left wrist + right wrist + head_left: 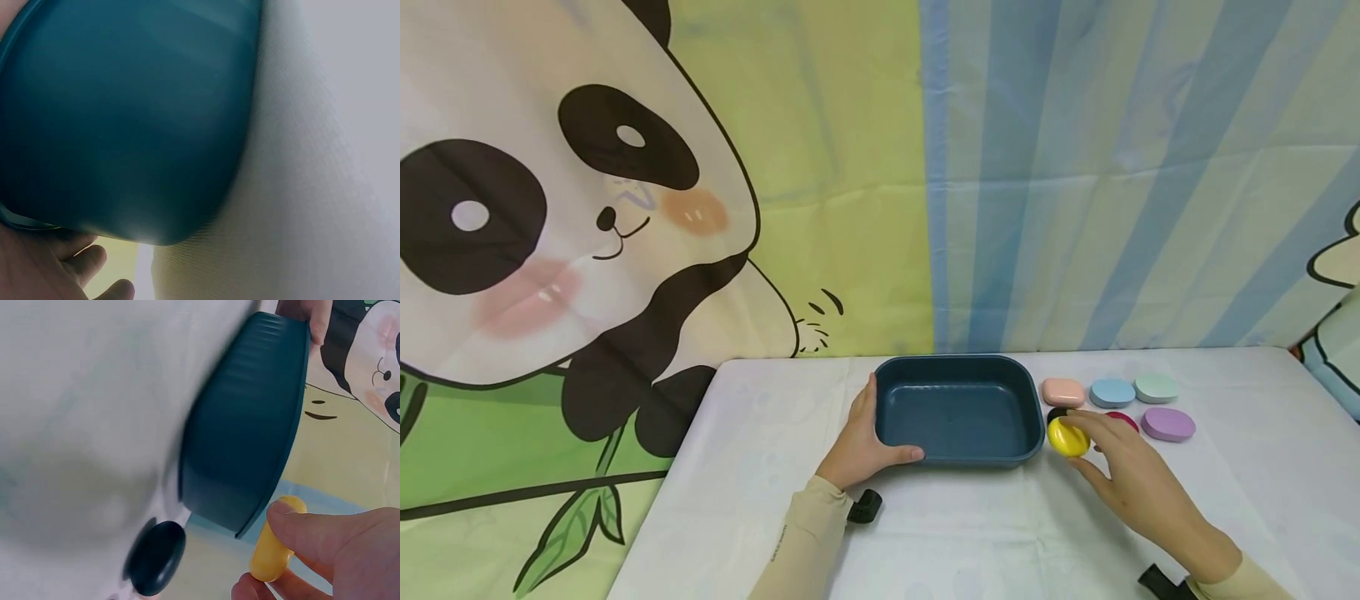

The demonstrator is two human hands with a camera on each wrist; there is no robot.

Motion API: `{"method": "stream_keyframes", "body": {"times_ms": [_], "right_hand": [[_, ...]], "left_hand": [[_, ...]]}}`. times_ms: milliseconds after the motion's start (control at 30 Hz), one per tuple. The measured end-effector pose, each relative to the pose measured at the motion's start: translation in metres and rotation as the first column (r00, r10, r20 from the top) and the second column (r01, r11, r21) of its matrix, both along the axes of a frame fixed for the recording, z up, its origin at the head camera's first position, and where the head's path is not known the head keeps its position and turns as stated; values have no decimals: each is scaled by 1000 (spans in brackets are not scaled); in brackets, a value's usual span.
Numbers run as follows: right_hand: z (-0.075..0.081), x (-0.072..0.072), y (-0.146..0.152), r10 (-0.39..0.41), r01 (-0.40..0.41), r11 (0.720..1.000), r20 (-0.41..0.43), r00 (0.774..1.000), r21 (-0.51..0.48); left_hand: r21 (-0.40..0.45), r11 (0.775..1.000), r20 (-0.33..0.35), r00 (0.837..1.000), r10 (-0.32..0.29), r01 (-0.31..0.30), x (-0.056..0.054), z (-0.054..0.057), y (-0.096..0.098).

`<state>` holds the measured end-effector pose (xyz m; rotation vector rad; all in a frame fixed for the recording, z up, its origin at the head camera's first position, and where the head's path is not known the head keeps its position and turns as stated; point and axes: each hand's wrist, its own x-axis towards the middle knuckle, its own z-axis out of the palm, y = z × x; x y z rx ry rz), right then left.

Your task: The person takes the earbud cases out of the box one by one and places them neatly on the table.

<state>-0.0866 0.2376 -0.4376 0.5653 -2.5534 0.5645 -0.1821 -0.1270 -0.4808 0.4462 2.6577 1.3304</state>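
A dark blue rectangular tub (pixel 958 460) sits on the table, its inside bare. My left hand (pixel 867 446) holds its near left corner, thumb along the front rim and fingers along the left side. In the left wrist view the tub's outer wall (pixel 137 125) fills much of the picture. Beside the tub's right end, my right hand (pixel 1123 475) pinches a yellow oval soap bar (pixel 1067 437) between thumb and fingers. The right wrist view shows this yellow bar (pixel 272 553) raised off the table. Under it lies a black oval bar (pixel 159 557), partly hidden in the head view.
To the tub's right lie more bars: peach (pixel 1063 392), blue (pixel 1112 392), mint green (pixel 1156 387), purple (pixel 1168 424) and a red one (pixel 1123 420) partly behind my right hand. A white cloth covers the table (pixel 970 533). Behind hangs a printed panda curtain (pixel 835 167).
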Motion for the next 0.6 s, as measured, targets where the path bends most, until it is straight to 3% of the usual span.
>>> {"method": "stream_keyframes", "body": {"times_ms": [433, 600], "right_hand": [[-14, 3, 5, -23, 20, 1000, 133, 991, 23], [-20, 1, 8, -45, 41, 999, 215, 975, 24]], "left_hand": [[-5, 1000, -3, 1000, 6, -6, 1, 2, -1], [3, 1000, -4, 1000, 0, 0, 0, -1, -1]]}}
